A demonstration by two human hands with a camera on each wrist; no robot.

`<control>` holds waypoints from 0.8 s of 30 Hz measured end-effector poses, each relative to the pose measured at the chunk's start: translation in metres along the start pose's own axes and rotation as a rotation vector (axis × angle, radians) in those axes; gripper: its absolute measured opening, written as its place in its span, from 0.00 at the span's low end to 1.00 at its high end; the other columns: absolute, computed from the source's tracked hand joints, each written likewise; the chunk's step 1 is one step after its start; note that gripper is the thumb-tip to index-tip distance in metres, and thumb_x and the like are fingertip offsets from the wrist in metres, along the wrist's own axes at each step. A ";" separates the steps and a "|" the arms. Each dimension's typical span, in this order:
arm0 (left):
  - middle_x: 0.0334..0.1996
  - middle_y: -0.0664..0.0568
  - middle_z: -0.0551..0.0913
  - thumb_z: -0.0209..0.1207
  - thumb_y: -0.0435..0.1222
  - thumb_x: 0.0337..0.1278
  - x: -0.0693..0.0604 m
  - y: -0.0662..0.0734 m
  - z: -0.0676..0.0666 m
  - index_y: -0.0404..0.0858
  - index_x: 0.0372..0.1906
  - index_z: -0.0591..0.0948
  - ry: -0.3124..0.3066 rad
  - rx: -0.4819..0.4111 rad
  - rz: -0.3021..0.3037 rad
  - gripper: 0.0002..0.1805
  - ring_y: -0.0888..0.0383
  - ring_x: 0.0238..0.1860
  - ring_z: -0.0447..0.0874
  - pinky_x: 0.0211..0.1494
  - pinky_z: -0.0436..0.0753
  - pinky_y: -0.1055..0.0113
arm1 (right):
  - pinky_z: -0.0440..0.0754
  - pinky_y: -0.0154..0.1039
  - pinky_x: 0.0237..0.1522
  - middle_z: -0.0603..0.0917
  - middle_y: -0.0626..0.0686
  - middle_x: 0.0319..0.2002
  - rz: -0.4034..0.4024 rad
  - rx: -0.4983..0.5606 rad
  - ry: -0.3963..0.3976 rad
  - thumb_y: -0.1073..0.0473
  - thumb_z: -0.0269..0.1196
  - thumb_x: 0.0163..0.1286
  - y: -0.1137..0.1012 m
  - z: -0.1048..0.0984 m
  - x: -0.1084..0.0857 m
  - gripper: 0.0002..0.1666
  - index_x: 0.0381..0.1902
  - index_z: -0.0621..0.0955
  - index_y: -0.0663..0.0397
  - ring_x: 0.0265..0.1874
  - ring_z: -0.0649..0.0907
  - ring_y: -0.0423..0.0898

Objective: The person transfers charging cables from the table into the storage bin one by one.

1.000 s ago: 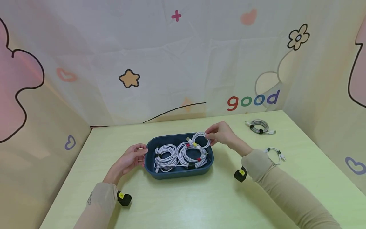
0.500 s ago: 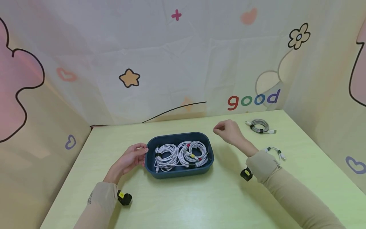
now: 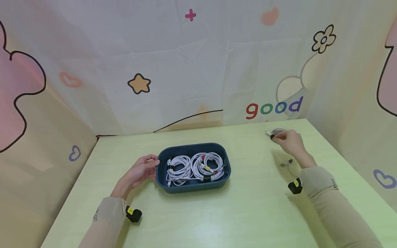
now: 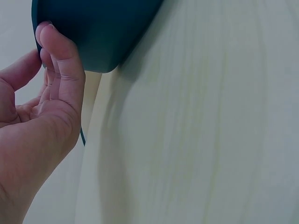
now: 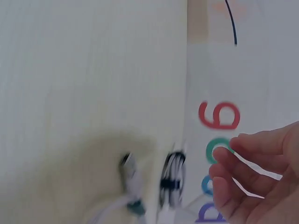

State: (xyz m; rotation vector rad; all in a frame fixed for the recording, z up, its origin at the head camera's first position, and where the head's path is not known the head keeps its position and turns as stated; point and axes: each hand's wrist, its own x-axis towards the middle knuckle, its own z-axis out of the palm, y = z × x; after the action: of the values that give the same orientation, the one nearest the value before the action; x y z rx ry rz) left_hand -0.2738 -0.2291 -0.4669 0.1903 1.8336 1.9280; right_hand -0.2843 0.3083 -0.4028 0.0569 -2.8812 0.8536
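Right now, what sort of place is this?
Probably a screened tabletop workspace: a pale green woodgrain table, a creased white backdrop with cartoon prints, and a rounded dark blue box of coiled white cables.

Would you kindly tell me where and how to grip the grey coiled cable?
I'd probably pinch the grey cable at its black tie, coming from above with the right hand: it lies flat on the table, and the tie gathers its strands into one bundle there.

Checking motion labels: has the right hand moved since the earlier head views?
Yes: the right hand went right, from near the blue box to below the printed word "good", its last letter.
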 end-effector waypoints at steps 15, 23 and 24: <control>0.22 0.56 0.81 0.50 0.35 0.71 -0.001 0.001 0.000 0.39 0.46 0.67 0.000 -0.016 0.018 0.06 0.61 0.20 0.80 0.27 0.81 0.68 | 0.80 0.52 0.40 0.82 0.72 0.44 0.140 -0.165 -0.349 0.66 0.59 0.58 0.055 -0.022 -0.015 0.17 0.44 0.80 0.74 0.41 0.81 0.63; 0.22 0.56 0.81 0.51 0.36 0.71 -0.001 0.000 0.000 0.39 0.46 0.68 -0.002 -0.017 0.014 0.06 0.61 0.21 0.80 0.27 0.81 0.69 | 0.74 0.37 0.29 0.84 0.62 0.32 0.116 -0.128 -0.339 0.68 0.61 0.57 0.065 -0.015 -0.018 0.10 0.35 0.83 0.69 0.29 0.77 0.50; 0.22 0.56 0.81 0.51 0.36 0.71 -0.001 0.000 0.000 0.39 0.46 0.68 -0.004 -0.018 0.014 0.06 0.61 0.21 0.80 0.27 0.81 0.69 | 0.74 0.36 0.28 0.84 0.61 0.30 0.114 -0.114 -0.341 0.68 0.61 0.57 0.066 -0.014 -0.018 0.09 0.35 0.83 0.69 0.27 0.77 0.49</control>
State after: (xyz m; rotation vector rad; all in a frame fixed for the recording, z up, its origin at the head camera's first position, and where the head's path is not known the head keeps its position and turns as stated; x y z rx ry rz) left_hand -0.2730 -0.2293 -0.4668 0.2014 1.8166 1.9510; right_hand -0.2701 0.3719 -0.4292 0.0285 -3.2752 0.7610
